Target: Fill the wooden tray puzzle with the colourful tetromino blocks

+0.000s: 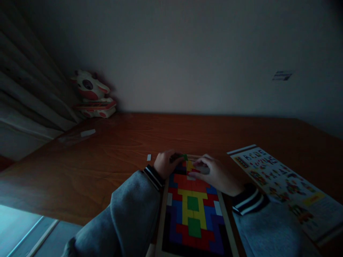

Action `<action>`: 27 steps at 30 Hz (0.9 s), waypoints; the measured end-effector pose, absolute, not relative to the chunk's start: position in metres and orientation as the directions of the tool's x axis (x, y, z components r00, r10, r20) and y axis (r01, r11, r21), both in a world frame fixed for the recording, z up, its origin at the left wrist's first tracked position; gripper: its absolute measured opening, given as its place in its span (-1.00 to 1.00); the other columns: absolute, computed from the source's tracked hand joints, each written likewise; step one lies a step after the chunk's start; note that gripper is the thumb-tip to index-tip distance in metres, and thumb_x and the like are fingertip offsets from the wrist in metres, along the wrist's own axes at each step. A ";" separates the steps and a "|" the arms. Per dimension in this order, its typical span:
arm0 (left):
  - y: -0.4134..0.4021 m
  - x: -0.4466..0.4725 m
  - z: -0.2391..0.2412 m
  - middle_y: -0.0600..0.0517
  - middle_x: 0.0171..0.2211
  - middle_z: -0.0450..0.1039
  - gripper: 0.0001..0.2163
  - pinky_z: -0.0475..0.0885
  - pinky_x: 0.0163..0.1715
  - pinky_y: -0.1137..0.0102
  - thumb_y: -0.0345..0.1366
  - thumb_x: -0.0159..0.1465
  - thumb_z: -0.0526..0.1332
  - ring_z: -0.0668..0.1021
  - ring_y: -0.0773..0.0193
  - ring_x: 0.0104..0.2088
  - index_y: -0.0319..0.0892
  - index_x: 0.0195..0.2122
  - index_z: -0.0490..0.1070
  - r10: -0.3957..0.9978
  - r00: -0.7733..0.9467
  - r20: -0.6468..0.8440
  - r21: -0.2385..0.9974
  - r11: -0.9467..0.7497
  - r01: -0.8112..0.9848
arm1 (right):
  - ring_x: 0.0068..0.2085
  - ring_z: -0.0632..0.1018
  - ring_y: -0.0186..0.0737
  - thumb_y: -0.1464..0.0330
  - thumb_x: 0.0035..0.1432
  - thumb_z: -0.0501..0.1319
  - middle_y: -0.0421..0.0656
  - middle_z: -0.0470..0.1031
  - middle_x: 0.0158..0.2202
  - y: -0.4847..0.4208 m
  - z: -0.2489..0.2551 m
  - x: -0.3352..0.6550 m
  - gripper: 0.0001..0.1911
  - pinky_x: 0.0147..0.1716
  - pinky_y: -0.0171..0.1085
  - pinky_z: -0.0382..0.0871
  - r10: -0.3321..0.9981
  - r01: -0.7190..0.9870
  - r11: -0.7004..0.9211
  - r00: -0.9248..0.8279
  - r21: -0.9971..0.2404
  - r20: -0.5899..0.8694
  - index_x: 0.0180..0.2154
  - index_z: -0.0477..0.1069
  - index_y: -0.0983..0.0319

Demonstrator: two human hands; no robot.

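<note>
A wooden-framed puzzle board filled with red, yellow, blue, green and white blocks lies on the brown table in front of me. My left hand rests at the board's far left corner, fingers curled round a small dark and green block. My right hand lies on the board's far end, fingers bent and pressed onto the blocks near a yellow block. Both arms wear grey sleeves with striped cuffs. The room is dim.
A printed colour sheet lies on the table at my right. A white and red cow-shaped toy stands at the far left by the wall. A small white bit lies left of my left hand. Curtains hang at the left.
</note>
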State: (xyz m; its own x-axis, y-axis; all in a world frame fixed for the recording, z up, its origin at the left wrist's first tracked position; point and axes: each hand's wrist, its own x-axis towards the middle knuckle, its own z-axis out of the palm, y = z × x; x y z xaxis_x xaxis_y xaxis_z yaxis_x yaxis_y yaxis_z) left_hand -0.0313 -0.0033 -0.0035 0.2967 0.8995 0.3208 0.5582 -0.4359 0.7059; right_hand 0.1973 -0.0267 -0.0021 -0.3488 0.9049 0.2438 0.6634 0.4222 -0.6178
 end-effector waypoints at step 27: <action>-0.002 -0.031 -0.005 0.04 -0.29 0.64 -0.88 0.52 -0.32 0.48 -0.30 0.27 0.32 0.64 0.29 -0.30 -0.15 -0.18 0.56 0.910 0.272 0.313 0.706 -0.415 0.574 | -0.34 0.54 -0.28 0.21 0.07 0.39 -0.19 0.52 -0.33 -0.030 -0.004 0.185 -0.74 -0.32 -0.25 0.51 0.903 0.391 0.379 -0.355 -0.838 0.243 -0.22 0.48 0.17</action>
